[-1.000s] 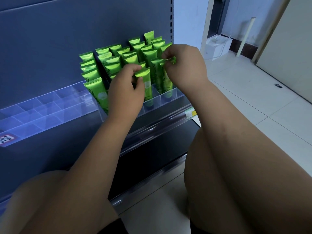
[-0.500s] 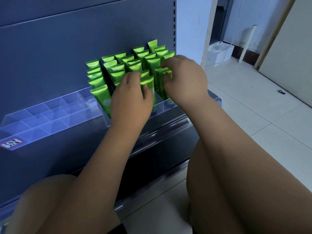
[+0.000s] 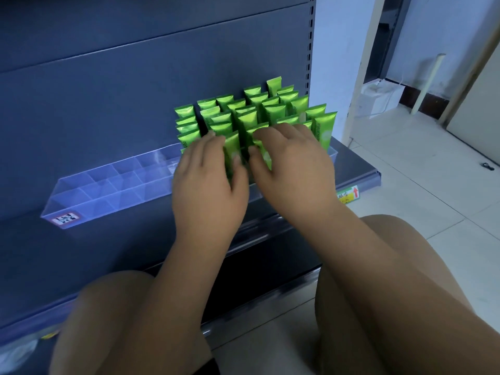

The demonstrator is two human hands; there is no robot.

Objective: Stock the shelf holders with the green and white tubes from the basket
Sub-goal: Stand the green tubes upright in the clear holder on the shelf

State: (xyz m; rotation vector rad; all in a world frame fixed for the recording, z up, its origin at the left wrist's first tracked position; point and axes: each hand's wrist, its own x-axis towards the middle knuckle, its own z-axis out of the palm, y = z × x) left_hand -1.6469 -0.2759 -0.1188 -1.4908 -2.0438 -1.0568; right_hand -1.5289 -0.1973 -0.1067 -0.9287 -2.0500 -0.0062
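Closest to me are the person's bare knees, bent low in front of the shelf; both forearms reach up and forward from between them; the left hand pinches a front tube, thumb laid across its green face and the other fingers curled round its left side; just beside it, almost touching, the right hand grips a second tube, thumb pressed to the tube's left edge and fingers bent over its top; both tubes stand upright in the front row of the clear holder, which lies along the shelf with its left compartments showing bare plastic; a small red-bordered code sticker sits on the holder's front left corner; a yellow price label with a red arrow is fixed to the shelf's front rail under the right wrist; behind the hands the rest of the green tubes stand packed in rising rows, crimped ends up, filling the holder's right part; behind them rises the dark blue back panel; off to the right, pale floor tiles run to the wall, where a white box sits near a leaning white pole; a small dark object lies on the tiles, too small to make out.
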